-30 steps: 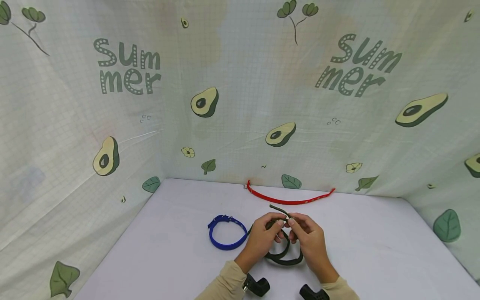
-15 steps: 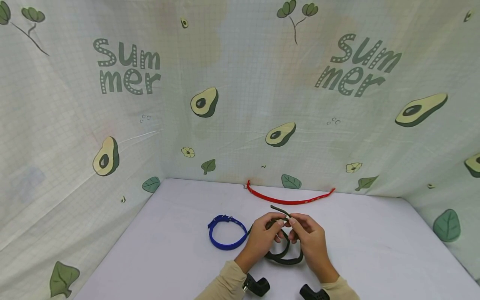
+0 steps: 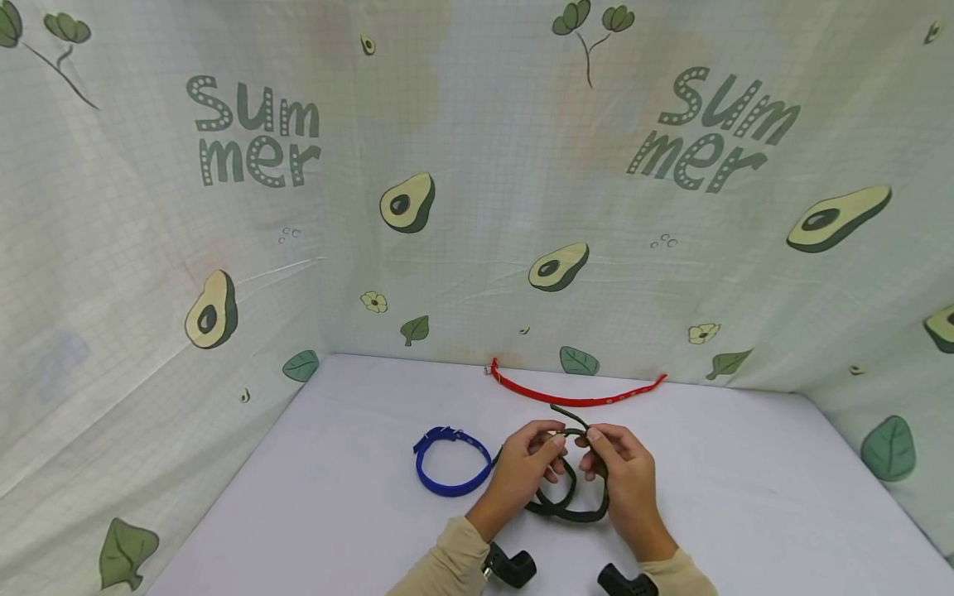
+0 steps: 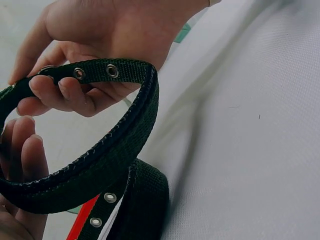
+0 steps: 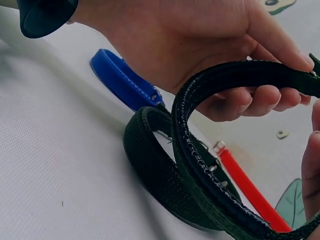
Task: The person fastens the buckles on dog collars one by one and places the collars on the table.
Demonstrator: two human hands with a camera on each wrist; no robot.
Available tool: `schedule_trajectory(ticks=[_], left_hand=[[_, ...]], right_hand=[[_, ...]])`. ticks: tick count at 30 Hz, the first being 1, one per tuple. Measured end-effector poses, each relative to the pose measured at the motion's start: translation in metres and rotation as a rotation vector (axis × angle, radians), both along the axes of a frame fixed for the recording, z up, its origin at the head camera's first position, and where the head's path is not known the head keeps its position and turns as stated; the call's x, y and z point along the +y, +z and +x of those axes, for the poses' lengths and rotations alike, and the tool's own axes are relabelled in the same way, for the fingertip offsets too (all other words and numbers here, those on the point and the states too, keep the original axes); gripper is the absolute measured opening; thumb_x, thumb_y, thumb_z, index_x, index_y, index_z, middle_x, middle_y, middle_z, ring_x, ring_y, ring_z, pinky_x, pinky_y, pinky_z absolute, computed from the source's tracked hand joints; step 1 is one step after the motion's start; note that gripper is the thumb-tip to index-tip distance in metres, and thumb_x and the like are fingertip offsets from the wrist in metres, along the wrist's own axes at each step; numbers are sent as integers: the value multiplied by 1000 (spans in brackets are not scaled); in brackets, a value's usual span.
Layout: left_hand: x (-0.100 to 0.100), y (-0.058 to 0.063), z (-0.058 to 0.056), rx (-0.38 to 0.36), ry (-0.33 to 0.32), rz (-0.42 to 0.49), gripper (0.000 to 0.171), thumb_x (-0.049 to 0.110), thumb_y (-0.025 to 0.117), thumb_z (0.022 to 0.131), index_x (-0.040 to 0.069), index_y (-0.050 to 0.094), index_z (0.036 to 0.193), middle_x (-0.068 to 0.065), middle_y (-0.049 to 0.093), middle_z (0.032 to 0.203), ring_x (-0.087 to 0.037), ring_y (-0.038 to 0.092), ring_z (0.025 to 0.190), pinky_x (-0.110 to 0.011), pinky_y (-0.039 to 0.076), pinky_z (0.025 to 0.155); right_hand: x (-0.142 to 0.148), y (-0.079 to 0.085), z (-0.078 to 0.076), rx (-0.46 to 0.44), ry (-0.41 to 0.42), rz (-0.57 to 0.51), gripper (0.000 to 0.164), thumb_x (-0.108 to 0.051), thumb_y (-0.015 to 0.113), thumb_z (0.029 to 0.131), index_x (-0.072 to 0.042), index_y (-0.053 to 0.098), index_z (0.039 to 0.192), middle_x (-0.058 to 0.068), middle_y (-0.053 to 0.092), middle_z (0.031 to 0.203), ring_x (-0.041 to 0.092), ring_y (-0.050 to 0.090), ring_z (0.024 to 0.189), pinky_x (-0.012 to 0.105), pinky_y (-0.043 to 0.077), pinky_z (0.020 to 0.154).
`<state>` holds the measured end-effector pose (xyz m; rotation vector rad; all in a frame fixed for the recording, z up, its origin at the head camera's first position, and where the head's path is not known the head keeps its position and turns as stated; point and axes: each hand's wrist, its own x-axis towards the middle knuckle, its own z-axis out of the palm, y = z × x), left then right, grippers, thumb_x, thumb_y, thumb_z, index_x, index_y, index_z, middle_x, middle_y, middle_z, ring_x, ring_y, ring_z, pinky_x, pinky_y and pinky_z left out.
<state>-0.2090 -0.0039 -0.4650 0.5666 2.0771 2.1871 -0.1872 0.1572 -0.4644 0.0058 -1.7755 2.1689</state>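
Observation:
Both hands hold a dark green webbing collar (image 4: 100, 160) bent into a loop, with metal eyelets along one stretch. My left hand (image 3: 522, 465) pinches its eyelet end between thumb and fingers. Opposite it, my right hand (image 3: 628, 480) pinches the collar near the buckle area, largely covered by the fingers. A free strap tip sticks up and away from between the hands in the head view. Below the held loop, a second dark green collar (image 5: 150, 165) stands curled on the table, its eyelets showing in the left wrist view.
A blue collar (image 3: 451, 491), fastened into a ring, lies left of my left hand. Farther back, a red collar (image 3: 574, 401) stretches open near the printed curtain (image 3: 477, 273). The white tablecloth (image 3: 335, 497) lies under everything. A black wrist-camera mount (image 3: 514, 569) hangs by my left sleeve.
My right hand has shifted slightly right, widening the gap between the hands. The free strap tip has moved right with it. My left hand stays nearly in place.

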Motion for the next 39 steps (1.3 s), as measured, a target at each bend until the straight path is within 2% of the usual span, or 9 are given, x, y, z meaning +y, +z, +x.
schedule_trajectory(ticks=[3,7,15,18,23,28,32,35,39], left_hand=[[0,0,0,-21,5,-6,31,26,64,100,7,66,124,-7,68,90,-13,66,73,-25,56,63],[1,-1,0,-36,10,-8,31,27,63,100,4,67,121,-6,68,87,-14,66,74,-25,56,64],[0,0,0,-27,28,13,32,28,61,102,0,67,116,-5,66,82,-14,66,72,-26,56,63],[0,0,0,-30,27,16,29,26,60,102,2,67,117,-8,65,81,-14,65,71,-26,56,63],[-1,0,1,-38,25,-8,29,30,64,99,10,68,120,-20,65,87,-14,65,70,-27,56,65],[0,0,1,-42,33,-37,26,33,67,97,16,70,117,-23,65,90,-14,64,70,-26,55,67],[1,-1,0,-41,39,-45,26,32,67,97,15,71,117,-24,65,89,-13,63,70,-25,54,67],[1,-1,1,-40,40,-48,26,32,67,97,15,71,116,-24,65,88,-13,63,69,-25,53,66],[0,0,1,-36,50,-60,24,32,67,97,17,72,115,-23,65,85,-12,62,68,-24,51,64]], right_hand=[[1,0,0,0,-4,-26,31,-16,64,100,12,57,112,11,72,85,15,62,58,26,53,51],[1,0,-1,25,-2,-44,29,-14,64,100,12,55,110,13,72,84,16,61,56,27,52,51],[0,-1,-1,55,25,7,26,-10,63,99,13,52,104,14,71,84,17,65,60,29,55,52],[-1,-1,-1,54,35,5,25,-7,63,99,14,50,101,14,72,83,17,66,62,29,55,52],[-1,0,-1,47,26,21,23,-7,65,98,13,51,97,21,68,82,17,67,65,29,54,52],[0,1,0,50,18,36,25,-7,67,96,12,52,92,16,68,89,17,68,70,29,54,53],[1,1,0,68,14,37,25,-4,67,95,14,51,90,15,69,96,18,69,74,28,55,54],[1,1,0,71,13,46,22,-4,68,95,13,55,97,18,69,94,19,69,75,28,55,55],[2,0,0,84,29,81,26,-7,67,96,11,59,114,17,71,95,20,69,76,29,56,56]])
